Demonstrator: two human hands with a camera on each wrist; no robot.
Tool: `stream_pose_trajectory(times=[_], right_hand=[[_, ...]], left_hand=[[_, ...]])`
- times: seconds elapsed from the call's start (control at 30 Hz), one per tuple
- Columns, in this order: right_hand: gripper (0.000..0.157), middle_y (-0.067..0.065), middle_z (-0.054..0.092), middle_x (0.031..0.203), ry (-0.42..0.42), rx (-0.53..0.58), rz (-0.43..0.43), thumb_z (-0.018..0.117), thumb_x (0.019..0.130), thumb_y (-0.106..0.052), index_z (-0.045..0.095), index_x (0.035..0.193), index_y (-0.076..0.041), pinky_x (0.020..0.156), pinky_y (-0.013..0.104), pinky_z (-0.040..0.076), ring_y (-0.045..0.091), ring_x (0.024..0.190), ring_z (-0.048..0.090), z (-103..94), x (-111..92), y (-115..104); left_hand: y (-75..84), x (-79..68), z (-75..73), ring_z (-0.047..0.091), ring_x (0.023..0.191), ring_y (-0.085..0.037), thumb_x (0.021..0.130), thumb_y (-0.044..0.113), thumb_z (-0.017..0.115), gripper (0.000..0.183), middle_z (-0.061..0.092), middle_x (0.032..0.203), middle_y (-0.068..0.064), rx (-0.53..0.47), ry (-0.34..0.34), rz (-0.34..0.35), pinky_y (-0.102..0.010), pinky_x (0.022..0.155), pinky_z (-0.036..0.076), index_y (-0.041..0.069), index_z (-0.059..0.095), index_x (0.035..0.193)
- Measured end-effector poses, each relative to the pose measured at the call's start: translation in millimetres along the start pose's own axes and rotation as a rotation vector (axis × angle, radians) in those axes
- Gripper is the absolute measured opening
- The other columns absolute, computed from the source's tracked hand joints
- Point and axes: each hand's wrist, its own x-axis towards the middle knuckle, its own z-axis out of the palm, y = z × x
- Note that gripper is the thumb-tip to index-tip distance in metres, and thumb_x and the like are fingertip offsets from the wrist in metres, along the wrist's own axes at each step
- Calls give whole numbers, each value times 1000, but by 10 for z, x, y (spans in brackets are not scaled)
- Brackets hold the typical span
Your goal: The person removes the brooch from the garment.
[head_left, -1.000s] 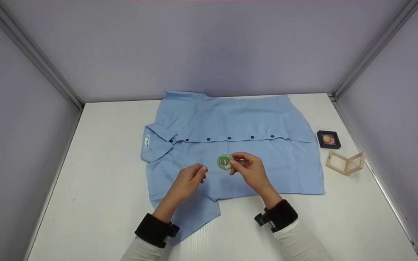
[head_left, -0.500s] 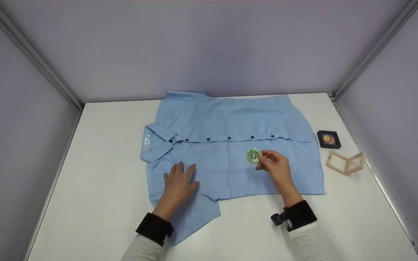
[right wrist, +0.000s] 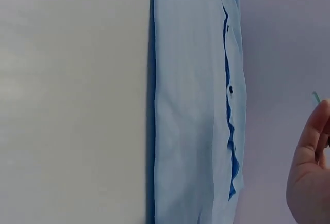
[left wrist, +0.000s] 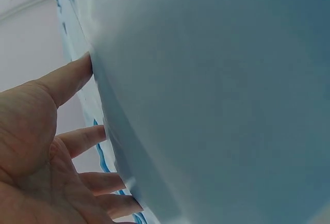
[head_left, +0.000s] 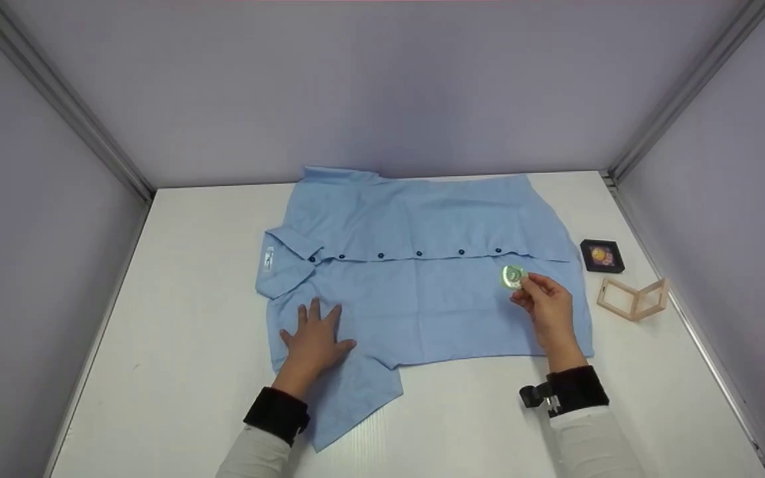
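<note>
A light blue short-sleeved shirt (head_left: pixel 462 299) lies spread on the white table, its collar toward the left and a row of dark buttons running across it. My left hand (head_left: pixel 316 342) rests on the shirt below the collar with its fingers spread; the left wrist view shows the fingertips (left wrist: pixel 85 69) right at the cloth. Above the lower right part of the shirt, my right hand (head_left: pixel 547 309) pinches a round green badge (head_left: pixel 512 277) with a cartoon picture between thumb and fingers. Only a thin green edge of the badge (right wrist: pixel 316 98) shows in the right wrist view.
To the right of the shirt lies a small black box (head_left: pixel 601 256) with a colourful picture on it. Just in front of that stands a small hinged wooden frame (head_left: pixel 632 300), opened out. Grey panels (head_left: pixel 382 86) enclose the table at the back and sides.
My right hand has carried the badge to the right across the shirt. The left hand has gone from loosely curled beside the badge to spread flat on the cloth, slightly further left.
</note>
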Motion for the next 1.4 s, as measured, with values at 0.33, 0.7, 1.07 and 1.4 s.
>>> stream_pose_trajectory(times=[0.33,0.7,1.07,1.4], right_hand=[[15,9,63,84,247,197,82,60,95,1,54,109,3,71,27,57,16,67,67,-483,123,-164],[11,12,65,78,527,532,133,60,92,7,58,101,3,75,28,57,19,70,67,-998,311,-306],[30,8,66,83,712,470,206,63,92,1,52,119,-7,80,25,55,16,80,69,-1283,364,-277],[37,6,67,84,781,433,230,63,93,-3,49,127,-10,78,24,55,13,85,70,-1349,396,-245]], left_hand=[[-38,-18,-51,12,143,-51,83,46,75,79,21,156,-26,-5,-30,-28,-81,96,15,13,45,148],[-50,-12,-44,14,142,-51,82,46,77,79,23,155,-26,-20,-5,-16,-82,94,17,12,47,147],[-41,-23,-41,14,142,-51,82,47,76,80,24,155,-27,-13,-2,-9,-82,95,17,12,47,147],[-32,-34,-50,13,142,-51,82,46,76,79,23,156,-27,-18,-10,-16,-81,95,16,12,47,147]])
